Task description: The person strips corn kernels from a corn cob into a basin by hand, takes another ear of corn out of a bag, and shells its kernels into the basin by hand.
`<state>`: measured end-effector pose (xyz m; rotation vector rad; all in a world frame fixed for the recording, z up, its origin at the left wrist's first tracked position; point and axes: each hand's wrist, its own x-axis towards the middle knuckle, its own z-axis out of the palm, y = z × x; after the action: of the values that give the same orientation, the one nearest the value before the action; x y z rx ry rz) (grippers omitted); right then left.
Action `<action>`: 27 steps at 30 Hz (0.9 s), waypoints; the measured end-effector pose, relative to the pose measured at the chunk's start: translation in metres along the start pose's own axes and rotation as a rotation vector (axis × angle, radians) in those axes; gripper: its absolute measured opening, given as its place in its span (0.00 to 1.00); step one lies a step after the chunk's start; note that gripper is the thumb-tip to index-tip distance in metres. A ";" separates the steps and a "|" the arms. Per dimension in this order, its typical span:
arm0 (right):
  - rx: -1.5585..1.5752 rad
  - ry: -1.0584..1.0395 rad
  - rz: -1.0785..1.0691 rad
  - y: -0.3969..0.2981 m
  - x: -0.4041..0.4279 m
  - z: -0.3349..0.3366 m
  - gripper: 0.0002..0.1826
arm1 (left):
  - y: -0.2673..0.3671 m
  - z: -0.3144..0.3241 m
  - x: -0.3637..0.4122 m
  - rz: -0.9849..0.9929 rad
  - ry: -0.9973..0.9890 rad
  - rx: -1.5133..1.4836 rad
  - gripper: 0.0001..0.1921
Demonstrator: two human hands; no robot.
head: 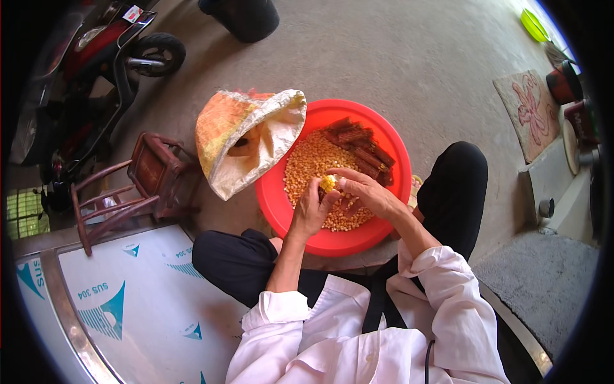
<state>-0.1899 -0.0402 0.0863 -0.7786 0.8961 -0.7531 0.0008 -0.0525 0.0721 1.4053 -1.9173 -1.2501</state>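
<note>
A partly shelled corn cob (328,183) with some yellow kernels is between my two hands. My left hand (309,206) grips it from the left. My right hand (371,192) is on its right side, fingers bent over it; whether that hand grips the cob or only touches it is hard to tell. Both hands are above a round red plastic basin (331,245). Loose corn kernels (314,161) cover much of its bottom, and bare reddish corn cobs (355,137) are heaped at its far right.
An orange and white woven sack (230,129) leans open-mouthed over the basin's left rim. A wooden chair (153,163), a red motorcycle (96,62) and a black bucket (249,19) stand left and beyond. A patterned slab (527,113) and pots are at right.
</note>
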 end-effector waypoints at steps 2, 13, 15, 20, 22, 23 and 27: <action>-0.070 0.062 0.040 -0.003 0.002 0.005 0.40 | -0.006 0.004 -0.002 0.080 0.039 0.073 0.28; -0.267 0.128 0.014 0.013 0.011 0.006 0.33 | 0.006 0.011 -0.003 0.025 0.005 0.151 0.26; -0.190 0.104 0.002 0.014 0.010 0.005 0.31 | 0.004 0.008 -0.003 0.039 -0.011 0.070 0.28; -0.263 0.047 -0.147 0.020 0.008 0.000 0.25 | 0.000 0.001 -0.002 -0.053 -0.074 0.015 0.35; -0.213 0.049 -0.150 0.022 0.007 0.000 0.25 | 0.001 0.000 0.000 -0.128 -0.095 -0.226 0.35; -0.163 0.050 -0.152 0.023 0.006 0.000 0.26 | 0.002 0.001 0.000 -0.127 -0.096 -0.226 0.35; -0.152 -0.011 -0.089 0.004 0.001 0.002 0.29 | -0.002 0.001 -0.002 -0.045 0.006 -0.077 0.33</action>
<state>-0.1866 -0.0388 0.0838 -0.9605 0.9214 -0.7640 0.0024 -0.0502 0.0703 1.4187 -1.8232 -1.3246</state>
